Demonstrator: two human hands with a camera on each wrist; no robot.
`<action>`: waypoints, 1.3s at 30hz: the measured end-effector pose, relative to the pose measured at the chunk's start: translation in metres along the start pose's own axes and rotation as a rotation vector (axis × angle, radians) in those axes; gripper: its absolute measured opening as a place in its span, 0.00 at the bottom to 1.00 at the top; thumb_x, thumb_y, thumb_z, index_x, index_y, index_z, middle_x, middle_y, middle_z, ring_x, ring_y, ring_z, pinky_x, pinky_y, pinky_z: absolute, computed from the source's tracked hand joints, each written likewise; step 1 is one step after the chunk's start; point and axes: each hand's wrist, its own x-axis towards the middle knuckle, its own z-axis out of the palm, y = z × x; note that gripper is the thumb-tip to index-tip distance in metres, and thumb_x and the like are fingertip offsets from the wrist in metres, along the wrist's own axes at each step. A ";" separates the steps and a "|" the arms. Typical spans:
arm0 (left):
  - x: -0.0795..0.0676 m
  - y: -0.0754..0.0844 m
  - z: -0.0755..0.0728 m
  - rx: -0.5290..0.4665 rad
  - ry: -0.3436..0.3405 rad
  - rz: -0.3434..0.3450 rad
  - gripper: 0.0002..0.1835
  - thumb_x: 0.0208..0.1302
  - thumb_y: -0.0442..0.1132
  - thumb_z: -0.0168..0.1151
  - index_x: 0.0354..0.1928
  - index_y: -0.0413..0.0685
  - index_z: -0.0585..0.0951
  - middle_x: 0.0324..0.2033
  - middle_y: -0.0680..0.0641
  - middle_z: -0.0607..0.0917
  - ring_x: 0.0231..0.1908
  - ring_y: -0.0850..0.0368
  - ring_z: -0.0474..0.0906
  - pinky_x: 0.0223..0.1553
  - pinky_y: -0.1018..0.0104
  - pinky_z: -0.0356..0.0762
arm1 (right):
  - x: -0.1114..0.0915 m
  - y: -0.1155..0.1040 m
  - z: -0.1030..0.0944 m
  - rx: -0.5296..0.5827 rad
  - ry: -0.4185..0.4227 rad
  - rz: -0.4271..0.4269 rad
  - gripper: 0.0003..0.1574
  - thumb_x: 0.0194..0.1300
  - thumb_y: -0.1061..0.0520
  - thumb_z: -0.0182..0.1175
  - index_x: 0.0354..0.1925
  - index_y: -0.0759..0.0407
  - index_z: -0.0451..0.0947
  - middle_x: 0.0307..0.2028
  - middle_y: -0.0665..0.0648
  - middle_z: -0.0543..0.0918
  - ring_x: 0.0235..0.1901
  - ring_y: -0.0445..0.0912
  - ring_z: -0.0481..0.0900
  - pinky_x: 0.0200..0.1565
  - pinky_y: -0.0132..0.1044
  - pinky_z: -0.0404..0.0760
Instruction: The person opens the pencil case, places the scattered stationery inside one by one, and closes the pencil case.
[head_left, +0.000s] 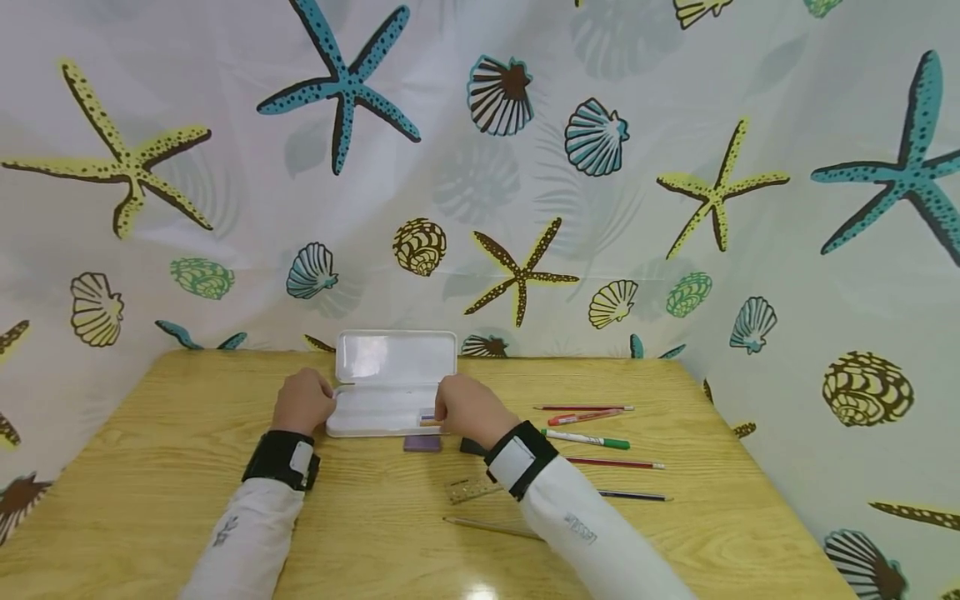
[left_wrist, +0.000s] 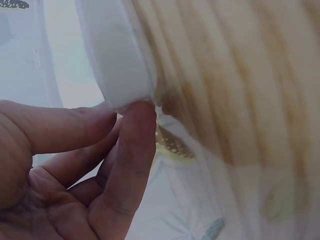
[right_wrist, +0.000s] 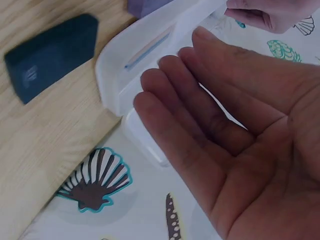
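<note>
A white pencil case [head_left: 375,417] lies with its lid [head_left: 397,357] tipped back at the far side of the table. My left hand [head_left: 305,402] is at its left end; in the left wrist view, thumb and finger pinch the white case wall [left_wrist: 117,60]. Over the right end of the case is my right hand [head_left: 474,408]. Its fingers [right_wrist: 175,135] are gently bent with nothing between them in the right wrist view. Beside them inside the case is a small item with blue and orange stripes [head_left: 427,417], partly hidden by the hand in the head view.
Close in front of the case are a purple block [head_left: 422,443] and a dark block [right_wrist: 52,55]. Towards the right lie several pencils [head_left: 615,462], a red pen [head_left: 585,417] and a green-capped marker [head_left: 588,438]. A ruler [head_left: 471,490] is partly under the right arm. Patterned cloth [head_left: 420,192] hangs behind.
</note>
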 end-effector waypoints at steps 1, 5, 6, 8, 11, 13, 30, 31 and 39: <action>0.000 0.000 0.000 0.000 0.001 0.001 0.05 0.55 0.28 0.60 0.28 0.31 0.84 0.28 0.36 0.83 0.27 0.42 0.78 0.29 0.52 0.78 | -0.002 0.003 0.000 0.008 0.003 0.008 0.06 0.54 0.66 0.76 0.28 0.60 0.88 0.29 0.53 0.85 0.33 0.47 0.82 0.37 0.39 0.82; 0.001 0.001 0.000 -0.005 -0.003 0.000 0.06 0.55 0.28 0.60 0.27 0.31 0.84 0.27 0.37 0.83 0.27 0.43 0.78 0.27 0.53 0.77 | -0.008 0.017 0.002 0.011 0.016 0.027 0.07 0.53 0.66 0.78 0.27 0.61 0.87 0.27 0.53 0.85 0.30 0.48 0.82 0.36 0.41 0.82; 0.001 0.001 0.000 -0.006 -0.005 -0.004 0.06 0.55 0.28 0.60 0.27 0.31 0.84 0.26 0.37 0.83 0.26 0.43 0.78 0.27 0.54 0.77 | -0.009 0.020 0.003 0.014 0.017 0.030 0.07 0.52 0.66 0.78 0.26 0.61 0.87 0.26 0.53 0.84 0.29 0.47 0.81 0.35 0.41 0.82; 0.001 0.000 0.000 -0.007 -0.012 -0.009 0.06 0.55 0.28 0.61 0.26 0.32 0.84 0.25 0.38 0.83 0.26 0.44 0.78 0.26 0.56 0.76 | -0.012 0.025 0.006 0.017 0.017 0.042 0.09 0.50 0.66 0.79 0.25 0.61 0.86 0.25 0.53 0.84 0.26 0.46 0.80 0.34 0.41 0.82; 0.002 0.000 0.001 -0.005 -0.018 -0.013 0.06 0.55 0.28 0.61 0.25 0.32 0.84 0.23 0.40 0.82 0.25 0.45 0.77 0.26 0.57 0.74 | -0.015 0.033 0.010 0.039 0.007 0.062 0.09 0.49 0.67 0.79 0.25 0.61 0.86 0.25 0.53 0.84 0.25 0.44 0.79 0.37 0.42 0.82; 0.002 0.000 0.000 -0.004 -0.019 -0.015 0.06 0.55 0.28 0.60 0.25 0.33 0.84 0.22 0.40 0.81 0.25 0.45 0.77 0.25 0.58 0.73 | -0.017 0.037 0.012 0.039 0.001 0.070 0.09 0.49 0.66 0.79 0.26 0.61 0.87 0.27 0.53 0.85 0.26 0.44 0.80 0.40 0.43 0.83; 0.001 0.000 0.000 -0.004 -0.025 -0.042 0.06 0.55 0.28 0.60 0.26 0.32 0.85 0.24 0.39 0.82 0.25 0.45 0.77 0.25 0.58 0.73 | -0.017 0.037 0.019 0.079 -0.023 0.076 0.14 0.45 0.66 0.82 0.31 0.65 0.88 0.31 0.57 0.86 0.29 0.44 0.79 0.37 0.41 0.83; 0.001 0.000 0.000 -0.004 -0.025 -0.040 0.06 0.55 0.28 0.60 0.26 0.32 0.85 0.24 0.40 0.82 0.25 0.44 0.77 0.25 0.58 0.73 | -0.017 0.038 0.020 0.077 -0.021 0.070 0.14 0.45 0.67 0.82 0.31 0.65 0.88 0.30 0.57 0.86 0.29 0.44 0.78 0.36 0.40 0.83; 0.002 -0.001 0.002 0.000 -0.022 -0.035 0.07 0.56 0.28 0.60 0.26 0.32 0.85 0.24 0.40 0.82 0.26 0.45 0.78 0.26 0.58 0.74 | -0.018 0.036 0.021 0.053 0.003 0.053 0.13 0.43 0.71 0.80 0.29 0.65 0.87 0.27 0.55 0.84 0.28 0.44 0.76 0.35 0.39 0.81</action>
